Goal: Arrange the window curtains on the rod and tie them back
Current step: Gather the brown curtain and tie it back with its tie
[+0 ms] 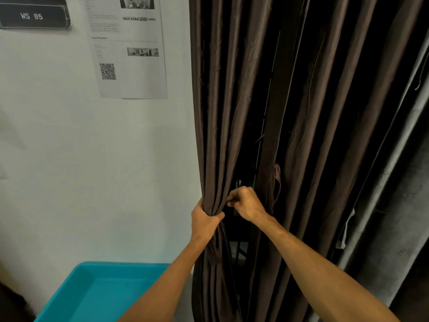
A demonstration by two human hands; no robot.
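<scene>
Left hand (205,220) fingers (201,204) encircle bunched curtain (218,135).

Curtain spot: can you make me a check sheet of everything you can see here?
Surface: nothing seen.
Job's things: brown curtain hangs in folds, not tied back; fabric loop dangles against it.
Clutter: teal tub at lower left.
Hands: left hand grips gathered folds at the curtain's edge; right hand pinches a fold just beside it.
Cables: nothing seen.
Surroundings: white wall, paper sheet with a QR code, dark WS 05 sign, grey curtain at right.
</scene>
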